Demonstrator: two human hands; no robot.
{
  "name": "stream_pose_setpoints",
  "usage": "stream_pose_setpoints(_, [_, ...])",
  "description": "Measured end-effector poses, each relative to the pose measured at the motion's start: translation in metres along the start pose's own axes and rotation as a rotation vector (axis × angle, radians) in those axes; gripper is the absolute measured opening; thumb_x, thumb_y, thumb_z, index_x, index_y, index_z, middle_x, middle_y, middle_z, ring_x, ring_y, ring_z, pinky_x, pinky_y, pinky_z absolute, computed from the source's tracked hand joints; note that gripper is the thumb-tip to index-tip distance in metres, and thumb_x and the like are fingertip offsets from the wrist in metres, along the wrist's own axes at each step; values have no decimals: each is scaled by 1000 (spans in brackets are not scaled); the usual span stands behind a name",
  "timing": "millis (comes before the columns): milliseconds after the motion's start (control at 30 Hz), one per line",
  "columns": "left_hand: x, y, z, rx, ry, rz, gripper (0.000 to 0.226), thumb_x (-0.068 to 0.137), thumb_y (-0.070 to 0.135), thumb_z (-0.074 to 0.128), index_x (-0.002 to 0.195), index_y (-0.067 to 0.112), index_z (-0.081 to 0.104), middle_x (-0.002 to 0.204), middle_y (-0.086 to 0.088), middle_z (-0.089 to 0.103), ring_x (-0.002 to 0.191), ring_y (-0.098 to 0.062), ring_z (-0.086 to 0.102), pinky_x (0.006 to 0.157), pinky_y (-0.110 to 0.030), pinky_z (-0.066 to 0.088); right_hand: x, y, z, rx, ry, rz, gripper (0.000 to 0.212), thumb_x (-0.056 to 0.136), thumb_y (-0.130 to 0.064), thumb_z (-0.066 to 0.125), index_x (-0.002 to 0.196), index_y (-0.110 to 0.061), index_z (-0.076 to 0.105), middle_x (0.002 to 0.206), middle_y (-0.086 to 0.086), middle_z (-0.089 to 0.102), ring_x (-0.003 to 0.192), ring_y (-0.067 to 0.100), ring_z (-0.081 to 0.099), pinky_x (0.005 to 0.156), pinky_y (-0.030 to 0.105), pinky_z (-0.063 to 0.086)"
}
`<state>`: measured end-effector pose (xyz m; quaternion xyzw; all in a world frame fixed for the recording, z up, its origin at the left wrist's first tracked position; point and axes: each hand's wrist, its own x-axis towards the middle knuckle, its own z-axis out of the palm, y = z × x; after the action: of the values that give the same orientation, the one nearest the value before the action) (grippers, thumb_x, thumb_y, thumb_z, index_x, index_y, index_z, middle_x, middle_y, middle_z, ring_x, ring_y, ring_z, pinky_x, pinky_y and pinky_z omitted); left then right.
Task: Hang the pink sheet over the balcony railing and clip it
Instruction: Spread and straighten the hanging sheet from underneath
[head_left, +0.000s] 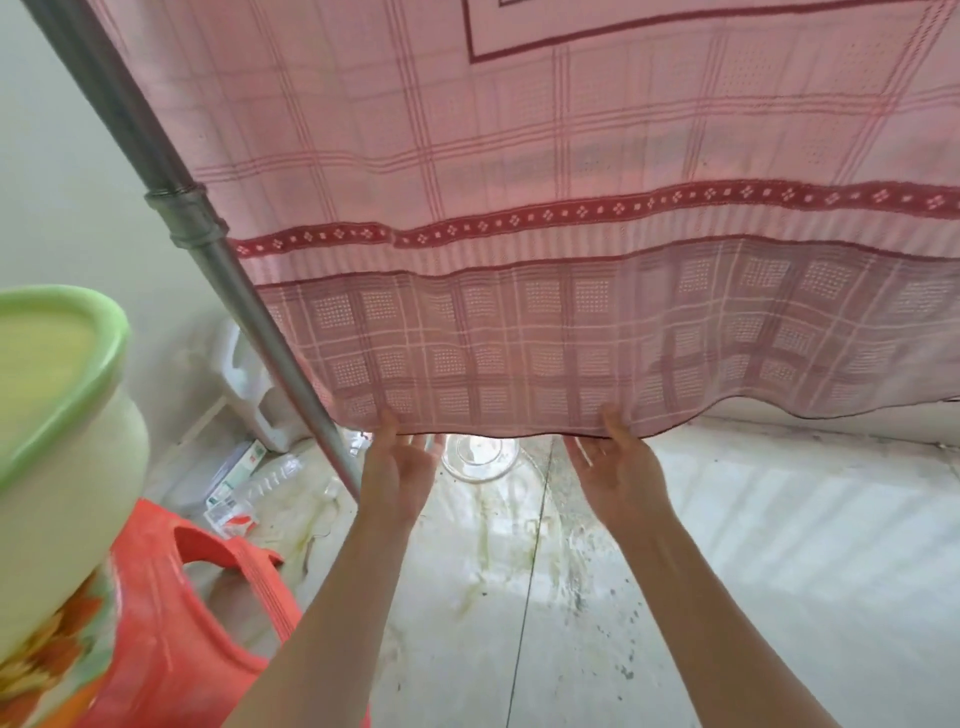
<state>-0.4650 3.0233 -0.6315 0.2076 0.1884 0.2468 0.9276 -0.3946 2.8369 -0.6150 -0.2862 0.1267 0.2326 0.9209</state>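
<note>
The pink checked sheet (519, 208) with a dark red patterned band hangs down across the upper frame, its lower part doubled. My left hand (397, 467) pinches the bottom hem near the metal pole, thumb on the front of the cloth and fingers behind. My right hand (618, 467) holds the same hem further right, thumb over the edge. Both arms reach forward and up. No clip shows in view, and the railing itself is hidden behind the sheet.
A grey metal pole (208, 249) slants from top left down to the floor. A green-rimmed tub (57, 415) sits on a red stool (197, 613) at left. A clear bowl (478, 457), a white jug (260, 395) and cartons lie on the stained tiled floor (675, 571).
</note>
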Motion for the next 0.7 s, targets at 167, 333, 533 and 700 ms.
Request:
stream_pose_setpoints(167, [-6,20,-16,131,100,160,31,93,11,45,122,24,46,106,9,60,101,-8,56,87,-33,41,9,-4,-3,85,72,-12,9,93,-14,52,99,-16,59,102,2,62,99,17,59,102,38,41])
stream_pose_setpoints(333, [-9,18,-24,205,185,174,20,93,7,47,107,20,52,95,9,60,90,-6,59,90,-28,41,13,39,7,-95,-53,142,22,92,-14,53,113,-13,58,114,5,64,104,20,61,81,34,48])
stream_pose_setpoints(533, [-9,18,-30,226,261,182,24,92,-1,47,94,20,57,95,7,62,87,-8,58,78,-24,44,18,57,19,-126,8,116,9,93,-11,52,96,-14,60,98,1,64,92,17,62,72,29,48])
stream_pose_setpoints(700, [-5,1,-22,296,221,161,23,90,-5,48,88,16,57,70,10,69,79,-11,57,66,-20,52,39,40,18,-124,146,63,4,93,-15,54,92,-16,58,92,-2,61,87,15,59,67,29,46])
